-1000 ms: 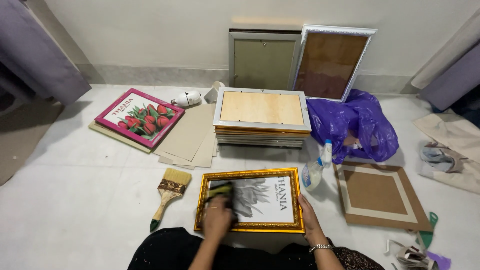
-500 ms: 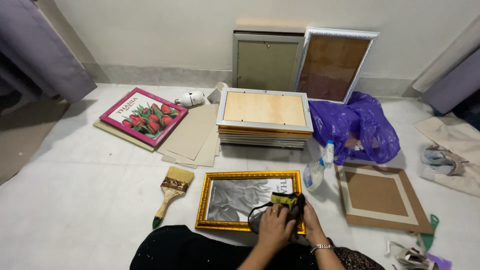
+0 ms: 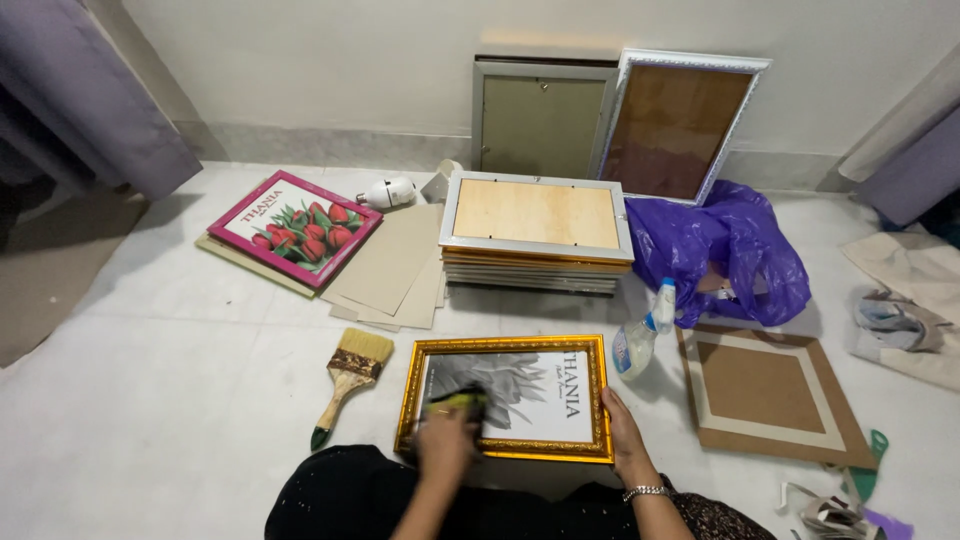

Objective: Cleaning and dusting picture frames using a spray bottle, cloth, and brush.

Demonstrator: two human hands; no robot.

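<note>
A gold picture frame with a grey flower print lies flat on the white floor in front of me. My left hand presses a dark cloth with a yellow-green edge onto the left part of its glass. My right hand rests against the frame's right lower edge, fingers laid along it. A paintbrush with pale bristles and a green-tipped handle lies left of the frame. A spray bottle stands at the frame's upper right corner.
A stack of frames sits behind, two more frames lean on the wall. A pink frame with red tulips, card sheets, a purple plastic bag and a brown backing board lie around.
My left hand has swept the cloth from the frame's lower right, beside my right hand, back to the left part of the glass. The right hand stays at the frame's edge.
</note>
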